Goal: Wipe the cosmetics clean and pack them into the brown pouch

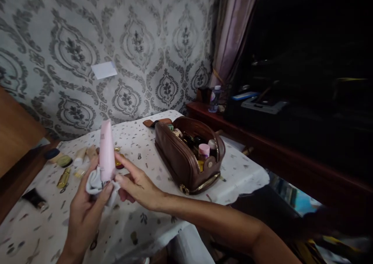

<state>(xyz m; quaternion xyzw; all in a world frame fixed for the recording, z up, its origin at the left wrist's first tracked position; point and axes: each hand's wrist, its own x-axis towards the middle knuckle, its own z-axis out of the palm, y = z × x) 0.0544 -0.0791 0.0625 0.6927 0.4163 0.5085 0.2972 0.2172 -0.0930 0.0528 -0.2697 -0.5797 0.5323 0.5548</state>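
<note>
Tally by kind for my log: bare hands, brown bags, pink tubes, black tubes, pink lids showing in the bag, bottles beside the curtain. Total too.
Hands: 2 (left hand, right hand)
Brown bag: 1
Pink tube: 1
Black tube: 1
Pink lid: 1
Bottle: 1
Total: 7

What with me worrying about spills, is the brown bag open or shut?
Open: the brown bag gapes at the top, showing a pink-capped container inside.

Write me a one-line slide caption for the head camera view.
Two hands hold a pink squeeze tube and white cloth beside an open brown leather toiletry bag.
</note>
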